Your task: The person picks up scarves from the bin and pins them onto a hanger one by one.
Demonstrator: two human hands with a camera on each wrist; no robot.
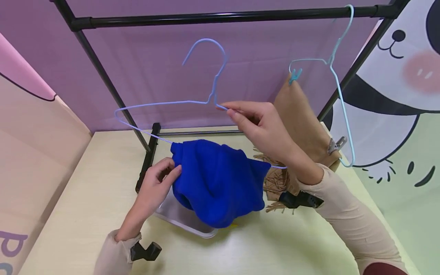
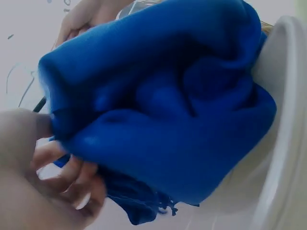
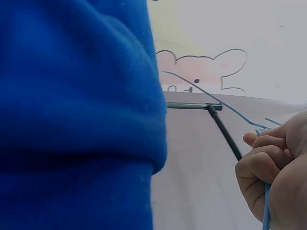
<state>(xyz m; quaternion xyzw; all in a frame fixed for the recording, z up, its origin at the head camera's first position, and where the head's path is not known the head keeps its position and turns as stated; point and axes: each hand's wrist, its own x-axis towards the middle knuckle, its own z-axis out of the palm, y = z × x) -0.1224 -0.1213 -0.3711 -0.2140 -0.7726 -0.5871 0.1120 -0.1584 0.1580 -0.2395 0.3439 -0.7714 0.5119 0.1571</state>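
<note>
A blue fringed scarf [image 1: 220, 183] is draped over the lower bar of a lilac wire hanger [image 1: 165, 102]. My right hand [image 1: 269, 131] pinches the hanger's shoulder just beside its neck; in the right wrist view its fingers curl around the wire. With thumb and fingers, my left hand [image 1: 156, 187] grips the scarf's left edge. The left wrist view shows the scarf in loose folds, with fringe [image 2: 168, 207] at its lower edge. Pointing up, the hanger's hook [image 1: 207, 40] is below and apart from the black rail [image 1: 192, 17].
At the right end of the rail hangs a pale turquoise hanger [image 1: 338, 88] with a brown fringed scarf [image 1: 299, 110], held by a turquoise clip [image 1: 295, 76] and a metal clip [image 1: 337, 145]. Under the blue scarf, a whitish bin [image 1: 182, 223] stands on the table [image 1: 103, 214].
</note>
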